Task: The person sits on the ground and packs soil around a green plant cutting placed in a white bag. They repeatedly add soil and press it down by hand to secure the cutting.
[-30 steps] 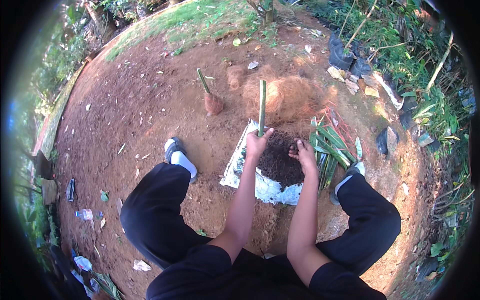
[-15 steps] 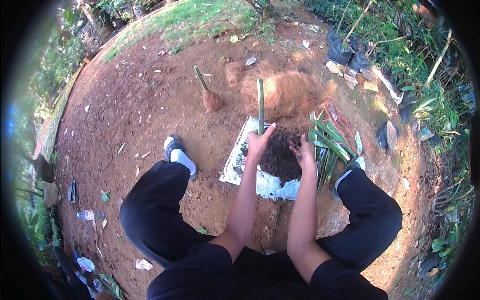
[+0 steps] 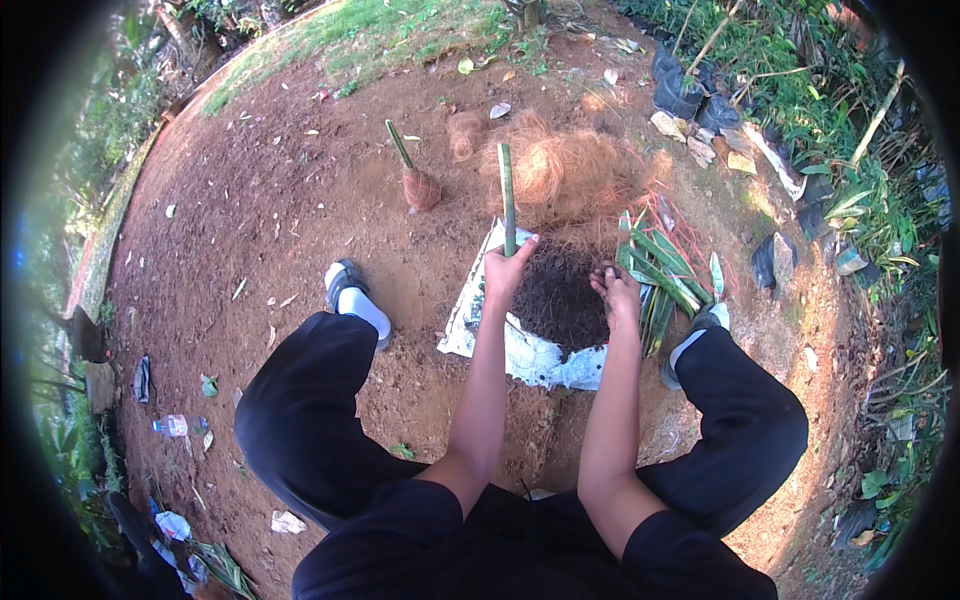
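1. Green stem cutting [image 3: 507, 195]: one, upright at the white sack's [image 3: 530, 355] far edge, clenched in the left hand [image 3: 508, 268].
2. Right hand [image 3: 616, 290]: fingers curled into the one dark soil heap [image 3: 560, 295]; grasp unclear.
3. A second cutting [image 3: 412, 177] stands apart.

We see: green stalk [image 3: 507, 195] smooth, matt | soil heap [image 3: 560, 295] crumbly | white sack [image 3: 525, 352] crinkled plastic | fibre pile [image 3: 560, 175] coarse

A single head-worn fisheye view looks steeply down from close above the person's own arms, facing forward over bare reddish-brown earth [image 3: 260, 230]; grass bends along the frame's top rim.
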Demonstrator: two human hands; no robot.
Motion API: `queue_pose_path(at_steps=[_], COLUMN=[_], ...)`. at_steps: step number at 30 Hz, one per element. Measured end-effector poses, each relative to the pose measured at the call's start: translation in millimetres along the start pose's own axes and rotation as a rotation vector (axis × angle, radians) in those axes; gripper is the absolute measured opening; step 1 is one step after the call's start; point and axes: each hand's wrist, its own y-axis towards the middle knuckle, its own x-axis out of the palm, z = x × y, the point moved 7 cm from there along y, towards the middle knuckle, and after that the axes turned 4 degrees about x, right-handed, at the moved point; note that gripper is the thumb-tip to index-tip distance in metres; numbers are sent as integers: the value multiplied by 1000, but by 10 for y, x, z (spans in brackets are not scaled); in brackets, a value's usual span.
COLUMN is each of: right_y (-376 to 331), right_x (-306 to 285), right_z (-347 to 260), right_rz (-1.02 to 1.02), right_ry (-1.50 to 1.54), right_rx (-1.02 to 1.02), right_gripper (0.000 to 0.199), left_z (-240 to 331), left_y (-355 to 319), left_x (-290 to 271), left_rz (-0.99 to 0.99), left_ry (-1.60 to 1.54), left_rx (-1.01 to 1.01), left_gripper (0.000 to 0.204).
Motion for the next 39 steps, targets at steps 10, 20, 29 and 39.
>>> queue_pose_path(at_steps=[10,20,29,39], right_y=[136,54,-10,-81], right_x=[88,487,857,966], right_z=[238,260,246,293], right_rz=[-16,87,38,-88], right_ry=[-490,-1059,-1319,-1418], right_rx=[-75,-366,-266,-314], right_gripper=[24,34,49,35], left_z=[-79,-32,-88,93], left_y=[56,38,89,29], left_x=[-61,-105,-109,-138], left_rz=[6,-18,-20,2], left_ry=[74,23,-24,2], left_rx=[-24,-32,-37,25], left_gripper=[41,40,38,40])
